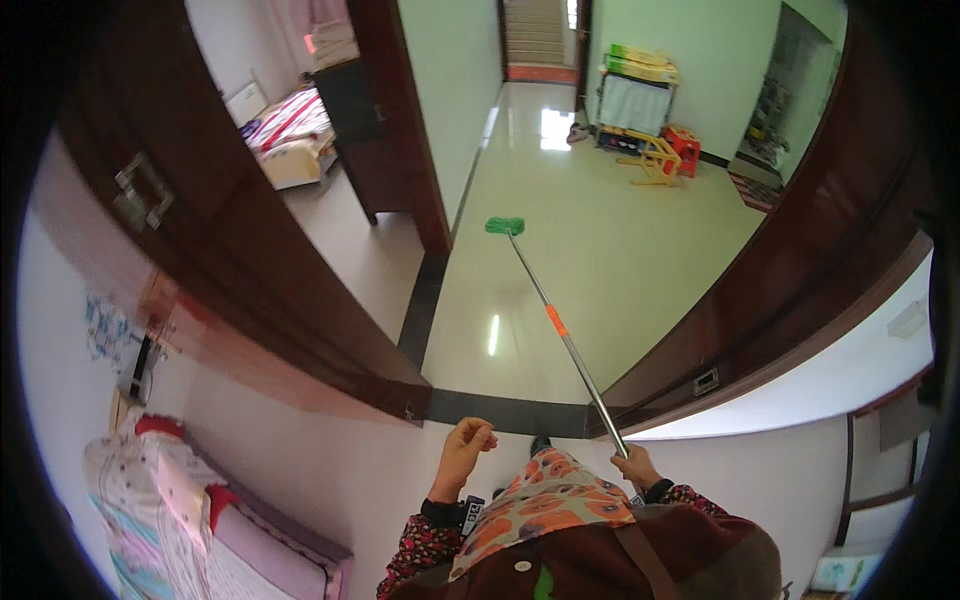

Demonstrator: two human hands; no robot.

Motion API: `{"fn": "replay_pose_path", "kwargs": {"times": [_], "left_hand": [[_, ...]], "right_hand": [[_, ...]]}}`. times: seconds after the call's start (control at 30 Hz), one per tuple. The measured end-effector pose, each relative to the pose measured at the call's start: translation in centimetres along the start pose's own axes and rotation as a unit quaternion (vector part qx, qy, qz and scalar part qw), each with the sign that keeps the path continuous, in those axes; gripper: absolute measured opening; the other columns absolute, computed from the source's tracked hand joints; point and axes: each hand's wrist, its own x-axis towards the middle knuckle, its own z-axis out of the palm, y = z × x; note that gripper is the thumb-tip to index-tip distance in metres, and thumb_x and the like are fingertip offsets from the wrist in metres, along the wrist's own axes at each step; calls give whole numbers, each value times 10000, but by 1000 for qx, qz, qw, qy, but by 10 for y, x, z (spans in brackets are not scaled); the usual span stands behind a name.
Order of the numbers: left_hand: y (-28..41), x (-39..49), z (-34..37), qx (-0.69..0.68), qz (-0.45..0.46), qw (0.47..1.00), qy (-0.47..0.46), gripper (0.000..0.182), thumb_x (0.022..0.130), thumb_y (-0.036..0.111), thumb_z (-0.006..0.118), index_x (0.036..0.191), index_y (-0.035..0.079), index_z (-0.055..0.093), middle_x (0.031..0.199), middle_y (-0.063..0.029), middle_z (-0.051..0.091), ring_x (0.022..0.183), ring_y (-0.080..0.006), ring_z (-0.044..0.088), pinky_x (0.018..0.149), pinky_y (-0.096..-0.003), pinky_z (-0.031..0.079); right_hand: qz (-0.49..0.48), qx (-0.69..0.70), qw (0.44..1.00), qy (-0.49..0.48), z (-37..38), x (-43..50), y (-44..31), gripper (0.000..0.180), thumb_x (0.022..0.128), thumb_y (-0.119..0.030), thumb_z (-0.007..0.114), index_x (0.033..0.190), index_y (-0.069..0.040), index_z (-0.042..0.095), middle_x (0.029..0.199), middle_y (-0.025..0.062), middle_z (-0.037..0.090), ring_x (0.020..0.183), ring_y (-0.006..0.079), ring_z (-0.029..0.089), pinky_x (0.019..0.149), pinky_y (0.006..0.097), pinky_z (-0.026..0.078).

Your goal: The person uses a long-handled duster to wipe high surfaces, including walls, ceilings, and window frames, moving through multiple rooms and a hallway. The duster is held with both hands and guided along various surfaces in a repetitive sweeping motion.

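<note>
My right hand point(636, 466) is wrapped around the upper end of a metal mop pole point(581, 367), which has an orange sleeve point(556, 320) partway along it. The pole slants away from me through the doorway. At its far end a green mop head point(505, 226) rests on the shiny tiled floor point(600, 262). My left hand point(466, 452) is in front of my patterned apron point(547, 502), off the pole. Its fingers are loosely bent and hold nothing.
Brown doors point(247, 217) flank a dark threshold strip point(510, 412). Beyond it, a tipped yellow stool point(651, 159) and a red stool point(682, 146) stand beside a cloth-covered rack point(636, 103). A bed point(259, 551) is at lower left; another bed point(289, 127) shows through the left doorway.
</note>
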Motion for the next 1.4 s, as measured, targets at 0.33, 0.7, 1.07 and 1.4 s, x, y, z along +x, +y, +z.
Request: {"fn": "replay_pose_path", "kwargs": {"times": [0.33, 0.7, 1.07, 1.4], "left_hand": [[26, 146, -6, 11, -45, 993, -107, 164, 901, 187, 542, 945, 29, 541, 792, -36, 590, 742, -111, 566, 686, -241, 456], [93, 316, -36, 37, -34, 998, -36, 156, 895, 188, 540, 910, 33, 541, 789, -51, 581, 731, -139, 577, 682, -266, 473], [132, 520, -80, 25, 2, 999, -41, 170, 905, 219, 531, 944, 54, 544, 779, -37, 586, 714, -125, 582, 675, -251, 480], [170, 681, -36, 67, -39, 965, -249, 198, 905, 218, 526, 948, 28, 559, 781, -56, 603, 721, -124, 581, 676, -248, 468]], "right_hand": [[16, 31, 997, 67, 15, 107, -55, 240, 736, -211, 624, 756, 20, 563, 578, 92, 570, 474, 168, 572, 456, 303, 467], [-21, -30, 998, 58, -17, 240, -146, 283, 751, -277, 628, 782, 2, 595, 589, 106, 586, 491, 199, 584, 502, 328, 474], [35, 1, 995, 91, -46, 356, -234, 273, 761, -261, 617, 823, 3, 591, 576, 102, 576, 480, 174, 578, 486, 309, 466], [-18, -130, 964, 231, -44, 440, -295, 299, 737, -335, 616, 819, -49, 585, 657, 183, 596, 630, 390, 586, 578, 455, 471]]}}
